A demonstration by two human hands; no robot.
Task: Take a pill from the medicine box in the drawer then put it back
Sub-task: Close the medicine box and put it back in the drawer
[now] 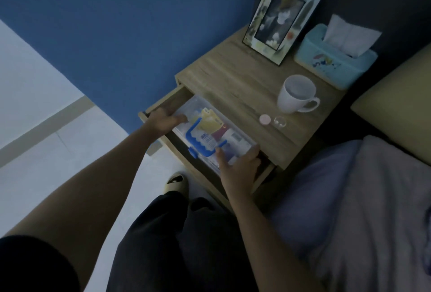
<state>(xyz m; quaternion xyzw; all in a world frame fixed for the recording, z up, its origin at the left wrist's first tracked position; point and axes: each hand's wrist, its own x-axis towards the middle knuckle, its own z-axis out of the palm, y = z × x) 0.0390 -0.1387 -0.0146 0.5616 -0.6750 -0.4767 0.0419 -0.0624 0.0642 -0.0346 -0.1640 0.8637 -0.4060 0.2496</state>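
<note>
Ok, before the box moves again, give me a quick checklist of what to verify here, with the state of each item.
1. Drawer open wide enough for the box: ok.
2. Left hand on the far end of the medicine box: ok.
3. Right hand on the near end: ok.
4. Blue handle folded flat on the lid: ok.
5. Lid latched: cannot tell, too dim and blurred.
6. Nightstand top near the drawer edge: not ok, a small pink cap and a clear round item sit there, beside the mug.
</note>
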